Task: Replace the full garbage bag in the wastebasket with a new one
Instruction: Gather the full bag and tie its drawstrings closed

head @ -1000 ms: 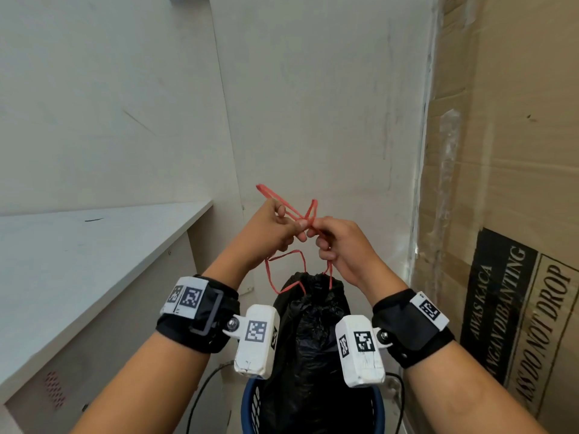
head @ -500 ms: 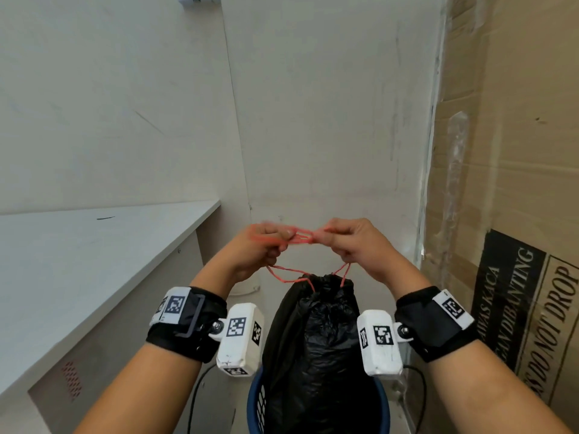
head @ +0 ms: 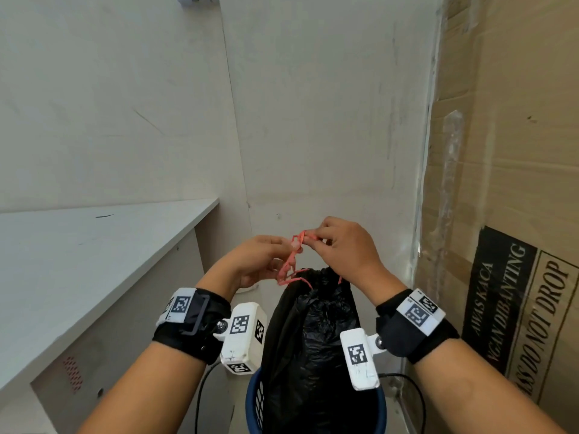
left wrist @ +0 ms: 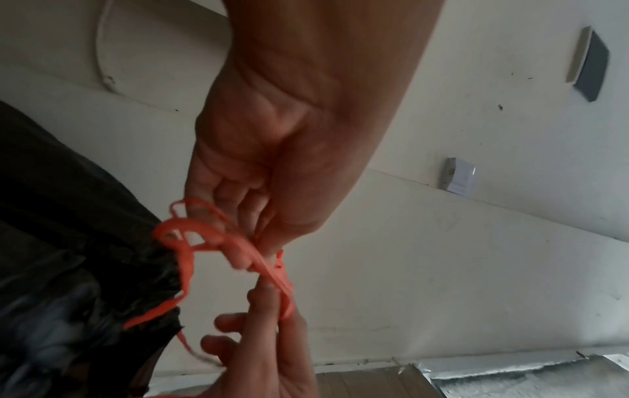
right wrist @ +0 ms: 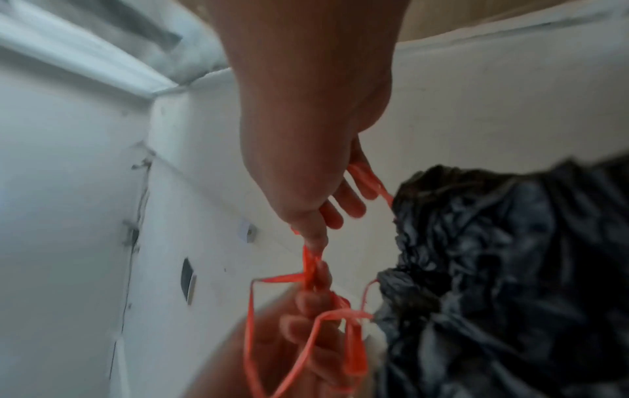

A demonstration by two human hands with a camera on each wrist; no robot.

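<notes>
A full black garbage bag stands in the blue wastebasket, its mouth gathered shut by a red drawstring. Both hands are just above the bag's top, close together. My left hand pinches a strand of the drawstring between thumb and fingers. My right hand pinches the crossing strands from the other side, with another strand hooked over its lower fingers. Loose red loops hang down to the bag. The wastebasket's lower part is hidden.
A white desk runs along the left. A tall cardboard box stands close on the right. White walls meet in the corner behind the bag. Black cables hang beside the wastebasket.
The hands held the crossed strands up, then pulled them out sideways. Now they are close together again with the strands bunched between the fingertips.
</notes>
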